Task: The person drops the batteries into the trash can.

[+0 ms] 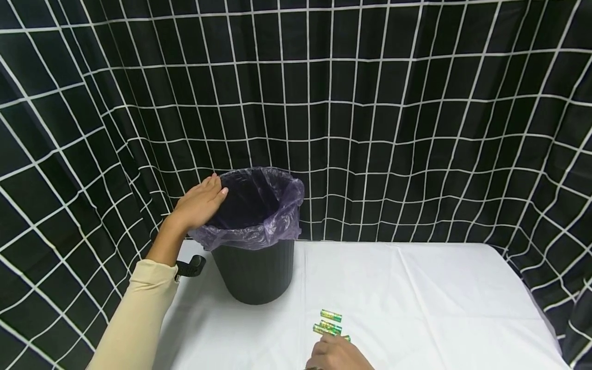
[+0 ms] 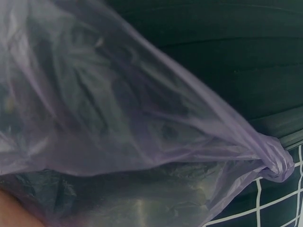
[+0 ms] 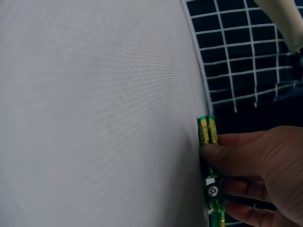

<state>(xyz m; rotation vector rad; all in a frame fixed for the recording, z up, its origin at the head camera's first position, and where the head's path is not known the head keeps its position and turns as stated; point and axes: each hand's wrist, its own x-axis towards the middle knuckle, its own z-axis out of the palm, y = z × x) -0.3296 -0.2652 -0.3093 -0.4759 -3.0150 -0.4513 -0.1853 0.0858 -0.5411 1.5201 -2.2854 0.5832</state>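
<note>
Head view: left hand (image 1: 199,203) lay straight-fingered at the bin (image 1: 256,277) rim; right hand (image 1: 337,353) pinched a battery (image 3: 207,130) beside loose batteries (image 1: 331,315) on desk (image 1: 416,288). Light, even thumb-and-finger pressure seemed best, lest the rest rolled.

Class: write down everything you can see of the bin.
The bin is round, dark grey and open-topped, narrowing towards its base, with faint lines in its wall; it looks like plastic. It stands upright on the white cloth, before the gridded curtain. A thin purple liner lines it and folds out over the top edge; the left-wrist view shows it bunched at one spot. The left hand lies over the mouth's left side; contact there is unclear.
</note>
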